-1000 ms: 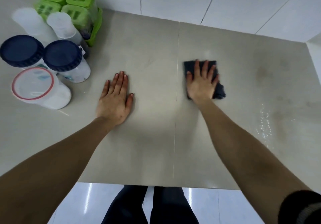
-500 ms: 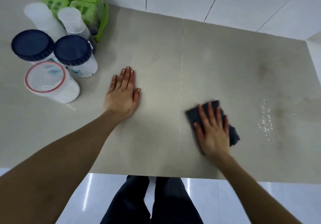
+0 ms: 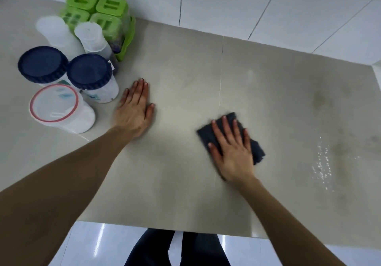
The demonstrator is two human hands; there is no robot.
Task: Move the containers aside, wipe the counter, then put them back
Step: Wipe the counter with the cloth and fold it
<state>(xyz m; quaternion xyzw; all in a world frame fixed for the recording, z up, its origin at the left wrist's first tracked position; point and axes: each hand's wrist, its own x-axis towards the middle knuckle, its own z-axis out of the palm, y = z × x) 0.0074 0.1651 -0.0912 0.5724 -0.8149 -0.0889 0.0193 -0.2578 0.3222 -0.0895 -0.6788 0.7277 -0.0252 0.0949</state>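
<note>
The person is wiping the pale beige stone counter (image 3: 185, 63) with a dark blue folded cloth (image 3: 257, 152), the right hand (image 3: 233, 154) lying flat on it with fingers spread, pressing rather than clutching. The left hand (image 3: 134, 111) is resting open and palm-down on the bare surface, gripping nothing. The containers are standing grouped at ten o'clock — two dark-blue-lidded plastic jars (image 3: 88, 76), a red-rimmed clear tub (image 3: 59, 109), two frosted white bottles (image 3: 90, 36) and a green-lidded caddy set (image 3: 99, 10). Water droplets (image 3: 321, 162) are glistening at three o'clock, probably unwiped; overlapping strokes toward them — with even palm pressure — would likely be serving best.
</note>
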